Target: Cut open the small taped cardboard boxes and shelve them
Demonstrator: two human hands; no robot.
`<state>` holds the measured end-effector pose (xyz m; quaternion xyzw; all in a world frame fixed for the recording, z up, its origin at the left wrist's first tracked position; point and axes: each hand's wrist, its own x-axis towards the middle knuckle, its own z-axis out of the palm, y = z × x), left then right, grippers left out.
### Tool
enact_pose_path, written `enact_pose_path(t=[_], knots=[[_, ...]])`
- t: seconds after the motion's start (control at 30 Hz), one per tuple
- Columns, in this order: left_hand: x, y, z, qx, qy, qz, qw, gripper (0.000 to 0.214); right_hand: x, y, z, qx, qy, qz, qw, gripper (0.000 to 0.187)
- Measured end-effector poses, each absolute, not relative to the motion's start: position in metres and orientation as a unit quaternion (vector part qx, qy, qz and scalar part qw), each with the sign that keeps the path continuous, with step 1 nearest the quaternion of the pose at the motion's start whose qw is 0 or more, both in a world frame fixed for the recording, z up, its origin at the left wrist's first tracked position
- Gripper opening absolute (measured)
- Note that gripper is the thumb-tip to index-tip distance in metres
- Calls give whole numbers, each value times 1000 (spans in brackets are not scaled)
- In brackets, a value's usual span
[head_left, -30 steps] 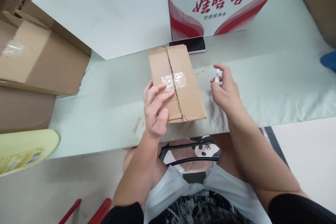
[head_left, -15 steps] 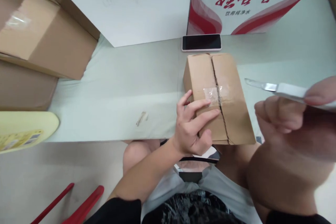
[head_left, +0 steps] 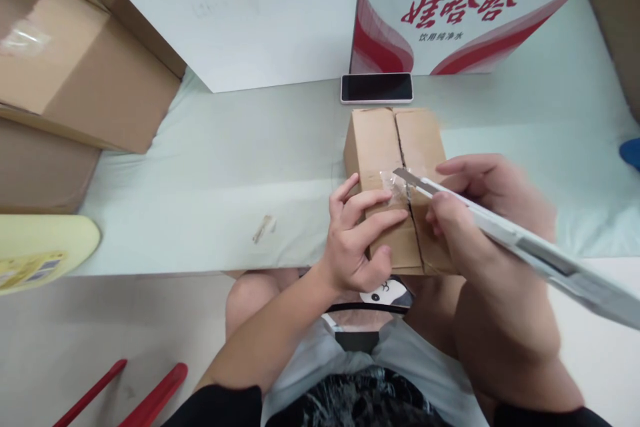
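A small brown cardboard box (head_left: 380, 140) lies on the pale green table top (head_left: 225, 167), its two flaps joined by a strip of clear tape (head_left: 395, 183) across the centre seam. My left hand (head_left: 357, 240) presses down on the box's near left flap, fingers bent over it. My right hand (head_left: 470, 213) grips a white utility knife (head_left: 505, 230). Its metal blade tip rests on the tape at the seam. The knife's long handle runs off to the lower right.
A black phone (head_left: 377, 87) lies just behind the box. A white and red printed carton (head_left: 465, 7) and a plain white carton (head_left: 235, 13) stand at the back. Open brown cartons (head_left: 75, 73) sit at the left. A yellow board (head_left: 40, 257) and red handles (head_left: 130, 390) lie lower left.
My right hand picked the knife up from the table, swung it close to the camera, then brought the blade down onto the tape. My left hand stayed on the box.
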<state>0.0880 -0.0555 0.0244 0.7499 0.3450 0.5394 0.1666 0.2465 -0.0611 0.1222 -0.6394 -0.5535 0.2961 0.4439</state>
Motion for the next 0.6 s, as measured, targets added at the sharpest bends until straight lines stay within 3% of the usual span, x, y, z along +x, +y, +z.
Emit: enact_pose_path(t=[0.2, 0.43, 0.6], knots=[[85, -55, 25, 761, 340, 523, 176, 47, 253, -61, 131, -663, -610, 275, 335, 18], [86, -55, 27, 756, 348, 528, 168, 44, 257, -53, 122, -649, -659, 192, 328, 17], [86, -54, 26, 760, 346, 528, 158, 42, 253, -53, 121, -643, -660, 201, 331, 14]])
